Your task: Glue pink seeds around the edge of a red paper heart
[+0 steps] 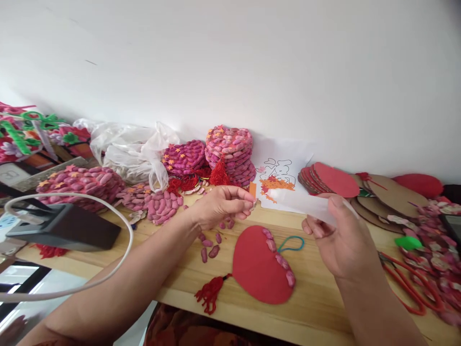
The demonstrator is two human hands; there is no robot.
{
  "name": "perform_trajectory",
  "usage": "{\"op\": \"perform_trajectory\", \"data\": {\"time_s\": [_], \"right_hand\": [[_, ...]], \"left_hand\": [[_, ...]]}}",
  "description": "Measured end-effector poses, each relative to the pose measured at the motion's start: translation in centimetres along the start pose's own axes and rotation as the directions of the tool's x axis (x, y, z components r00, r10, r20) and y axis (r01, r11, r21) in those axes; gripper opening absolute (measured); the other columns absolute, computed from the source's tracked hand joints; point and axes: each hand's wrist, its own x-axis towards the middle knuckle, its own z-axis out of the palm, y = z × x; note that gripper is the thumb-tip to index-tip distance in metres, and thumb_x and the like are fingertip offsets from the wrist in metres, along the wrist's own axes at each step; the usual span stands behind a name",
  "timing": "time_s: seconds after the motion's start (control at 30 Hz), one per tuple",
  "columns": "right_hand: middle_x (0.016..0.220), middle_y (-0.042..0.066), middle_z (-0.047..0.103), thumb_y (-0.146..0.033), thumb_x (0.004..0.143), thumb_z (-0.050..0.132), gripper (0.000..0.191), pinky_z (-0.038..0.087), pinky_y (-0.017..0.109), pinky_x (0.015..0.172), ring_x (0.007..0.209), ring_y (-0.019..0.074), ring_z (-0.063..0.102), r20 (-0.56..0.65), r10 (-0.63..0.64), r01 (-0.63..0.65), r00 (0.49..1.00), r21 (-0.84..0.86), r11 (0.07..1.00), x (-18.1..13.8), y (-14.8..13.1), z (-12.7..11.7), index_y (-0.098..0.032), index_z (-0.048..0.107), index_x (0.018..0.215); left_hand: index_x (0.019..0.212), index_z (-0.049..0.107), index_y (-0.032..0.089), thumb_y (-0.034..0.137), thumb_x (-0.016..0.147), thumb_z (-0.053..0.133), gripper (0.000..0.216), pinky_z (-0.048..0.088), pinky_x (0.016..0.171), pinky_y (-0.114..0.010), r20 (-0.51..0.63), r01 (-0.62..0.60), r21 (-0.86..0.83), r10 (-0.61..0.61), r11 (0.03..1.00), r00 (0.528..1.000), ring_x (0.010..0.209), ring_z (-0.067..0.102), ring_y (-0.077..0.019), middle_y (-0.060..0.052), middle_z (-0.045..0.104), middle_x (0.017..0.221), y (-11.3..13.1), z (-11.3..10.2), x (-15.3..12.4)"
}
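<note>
My left hand (pixel 221 205) and my right hand (pixel 342 240) hold a translucent white strip (pixel 298 202) stretched between them above the wooden table (pixel 317 307). The left fingers pinch its left end; the right thumb and fingers grip its right end. Below lies a red heart-shaped card (pixel 257 269) with pink-dyed shells (pixel 281 259) glued along its upper right edge, a teal loop (pixel 291 242) at the top and a red tassel (pixel 211 293) at the bottom. Loose pink shells (pixel 211 250) lie beside the card.
Stacks of finished pink shell hearts (pixel 230 154) stand by the wall, with a plastic bag (pixel 133 154), a printed sheet (pixel 281 178), red card hearts (pixel 331 180) and cardboard discs (pixel 389 192). Red scissors (pixel 406 288) lie right. A black box (pixel 68 226) and white cable (pixel 108 274) sit left.
</note>
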Motion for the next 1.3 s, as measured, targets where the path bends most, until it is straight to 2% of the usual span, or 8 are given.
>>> {"op": "perform_trajectory", "data": {"time_s": [0.13,0.23,0.33,0.47,0.63,0.8,1.07,1.3], "right_hand": [[0.057,-0.004,0.050,-0.054,0.075,0.081,0.040,0.040,0.026,0.044,0.043,0.0083,0.034,0.025,0.137,-0.139,0.990,0.079,0.987,0.2,-0.6,0.1,-0.023,0.056,0.073],[0.056,-0.005,0.048,-0.055,0.076,0.079,0.041,0.039,0.026,0.044,0.042,0.0084,0.033,0.030,0.167,-0.169,0.985,0.070,0.983,0.3,-0.6,0.1,-0.024,0.053,0.073],[0.056,-0.007,0.044,-0.051,0.077,0.080,0.036,0.040,0.027,0.045,0.043,0.0084,0.034,0.012,0.094,-0.094,0.996,0.024,0.995,0.2,-0.3,0.1,-0.024,0.057,0.077],[0.061,-0.006,0.047,-0.045,0.078,0.083,0.028,0.039,0.029,0.044,0.044,0.0092,0.037,-0.041,-0.120,0.115,0.992,-0.109,0.987,-0.2,0.2,-0.2,-0.024,0.065,0.083],[0.064,-0.002,0.055,-0.044,0.087,0.078,0.019,0.037,0.033,0.046,0.051,0.0153,0.047,0.059,-0.277,0.283,0.959,-0.251,0.926,-0.8,0.6,-0.8,-0.028,0.069,0.090],[0.062,-0.002,0.054,-0.045,0.088,0.077,0.019,0.036,0.034,0.046,0.053,0.0171,0.048,0.070,-0.352,0.351,0.933,-0.381,0.855,-1.4,0.7,-0.9,-0.029,0.070,0.096],[0.074,0.002,0.062,-0.044,0.088,0.078,0.021,0.040,0.032,0.048,0.059,0.0171,0.055,0.087,-0.444,0.426,0.892,-0.492,0.759,-1.7,0.3,-0.5,-0.026,0.070,0.094],[0.068,0.000,0.059,-0.048,0.089,0.076,0.023,0.040,0.032,0.047,0.054,0.0162,0.052,0.059,-0.415,0.393,0.908,-0.464,0.794,-1.6,0.4,-0.6,-0.027,0.070,0.094]], "left_hand": [[0.085,0.072,0.013,0.021,0.074,0.088,0.020,0.036,0.040,-0.014,-0.016,-0.023,0.266,0.028,0.964,0.999,0.047,0.053,-0.0048,0.002,0.066,0.064,0.1,0.6,-0.6],[0.087,0.072,0.013,0.023,0.072,0.089,0.024,0.038,0.043,-0.014,-0.008,0.006,0.176,-0.005,0.984,1.000,0.053,0.059,-0.0064,0.001,0.069,0.068,0.1,0.5,-0.7],[0.087,0.071,0.013,0.023,0.069,0.092,0.030,0.046,0.049,-0.016,0.009,0.041,0.006,-0.041,0.999,0.999,0.057,0.064,-0.0082,-0.001,0.070,0.070,0.1,0.2,-0.4],[0.087,0.070,0.013,0.022,0.069,0.092,0.031,0.049,0.052,-0.018,0.035,0.053,-0.113,-0.049,0.992,0.998,0.056,0.064,-0.0088,-0.001,0.070,0.069,-0.1,0.0,-0.2],[0.087,0.070,0.012,0.028,0.065,0.095,0.037,0.046,0.050,-0.015,-0.012,0.021,-0.129,-0.023,0.991,1.000,0.056,0.064,-0.0082,-0.001,0.070,0.069,-0.1,0.3,-0.3],[0.084,0.070,0.012,0.031,0.060,0.098,0.042,0.049,0.055,-0.017,-0.030,-0.036,-0.065,0.034,0.997,0.999,0.056,0.061,-0.0066,0.000,0.068,0.066,-0.1,0.5,-0.2],[0.085,0.071,0.013,0.030,0.065,0.095,0.035,0.052,0.060,-0.020,-0.054,-0.071,0.045,0.074,0.996,0.996,0.059,0.062,-0.0076,0.001,0.069,0.068,-0.2,0.4,-0.2],[0.085,0.071,0.011,0.032,0.060,0.098,0.042,0.051,0.057,-0.019,-0.063,-0.053,-0.031,0.051,0.998,0.997,0.057,0.062,-0.0073,0.000,0.069,0.067,-0.1,0.4,-0.1]]}}
